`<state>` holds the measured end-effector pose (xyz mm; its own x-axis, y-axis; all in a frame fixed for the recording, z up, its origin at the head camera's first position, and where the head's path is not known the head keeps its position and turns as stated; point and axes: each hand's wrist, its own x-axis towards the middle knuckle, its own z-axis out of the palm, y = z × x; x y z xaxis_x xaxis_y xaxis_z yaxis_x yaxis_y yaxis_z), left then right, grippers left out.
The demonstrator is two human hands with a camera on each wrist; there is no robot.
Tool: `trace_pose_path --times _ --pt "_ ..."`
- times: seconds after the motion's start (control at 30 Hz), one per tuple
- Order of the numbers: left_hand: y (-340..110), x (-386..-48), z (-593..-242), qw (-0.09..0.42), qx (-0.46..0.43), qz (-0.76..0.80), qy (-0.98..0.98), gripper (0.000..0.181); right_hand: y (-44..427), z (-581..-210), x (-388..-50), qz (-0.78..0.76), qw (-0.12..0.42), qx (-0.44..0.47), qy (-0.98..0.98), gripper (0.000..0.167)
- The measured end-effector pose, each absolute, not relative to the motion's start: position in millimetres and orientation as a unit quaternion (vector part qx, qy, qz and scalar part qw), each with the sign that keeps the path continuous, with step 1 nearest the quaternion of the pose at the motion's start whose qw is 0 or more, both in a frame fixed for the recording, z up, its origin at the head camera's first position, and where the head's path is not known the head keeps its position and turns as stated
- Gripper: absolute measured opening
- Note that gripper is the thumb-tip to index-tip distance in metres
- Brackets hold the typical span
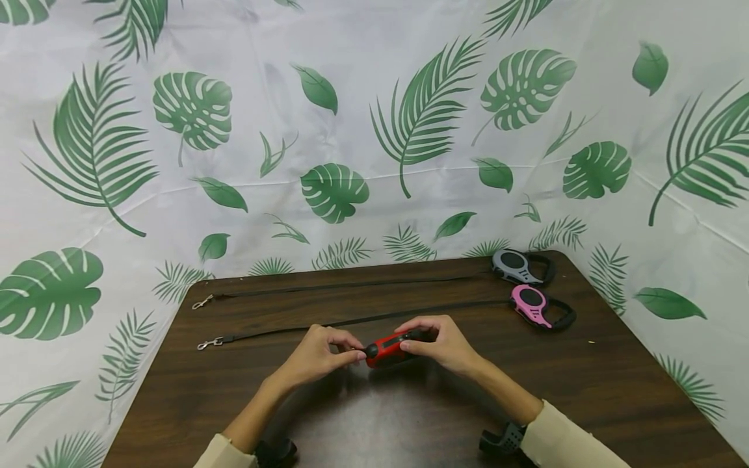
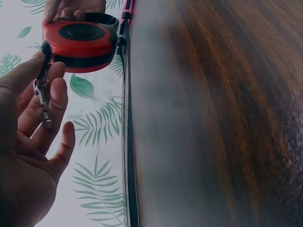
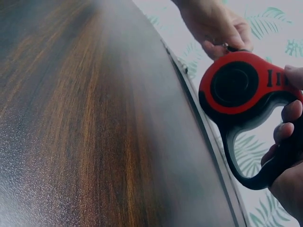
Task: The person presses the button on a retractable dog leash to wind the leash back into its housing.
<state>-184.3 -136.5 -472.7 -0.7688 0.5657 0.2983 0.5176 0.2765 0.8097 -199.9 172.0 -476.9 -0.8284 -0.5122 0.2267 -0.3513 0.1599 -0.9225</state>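
Observation:
A red and black retractable leash [image 1: 386, 348] is held above the table, its round case [image 3: 234, 82] facing the right wrist view. My right hand [image 1: 443, 344] grips its black handle [image 3: 281, 158], with the fingers curled round it. At the other end, my left hand [image 1: 325, 354] pinches the black strap end [image 2: 46, 52] between thumb and forefinger, close against the case. From that pinch a metal clip [image 2: 43, 101] hangs in front of the left fingers.
On the brown table [image 1: 585, 390], a grey leash [image 1: 513, 265] and a pink leash [image 1: 531, 304] lie at the back right. Their black cords stretch leftward to metal clips [image 1: 203, 302] at the left. A leaf-patterned cloth [image 1: 351, 130] hangs behind.

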Motion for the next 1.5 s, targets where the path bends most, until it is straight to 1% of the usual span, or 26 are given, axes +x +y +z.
trace_pose_path --times 0.17,0.43,0.63,1.13,1.5 --pt "-135.1 -184.9 -474.7 0.004 0.344 0.478 0.808 0.013 172.3 -476.8 -199.6 -0.581 0.06 -0.27 0.766 0.022" --pt "-129.5 -185.1 -477.0 -0.017 0.367 0.443 0.818 0.035 171.0 -479.0 -199.7 -0.575 0.056 -0.255 0.775 0.023" --pt "-125.0 -185.0 -477.6 -0.035 0.371 0.413 0.831 0.037 167.7 -479.1 -198.8 -0.582 0.064 -0.259 0.768 0.023" --pt "-120.6 -181.8 -470.7 0.006 0.343 0.388 0.855 0.033 164.5 -484.4 -199.9 -0.591 0.089 -0.256 0.76 0.027" --pt "-123.0 -179.5 -473.6 0.063 0.324 0.403 0.854 0.032 161.7 -489.1 -198.3 -0.569 0.108 -0.261 0.772 0.032"
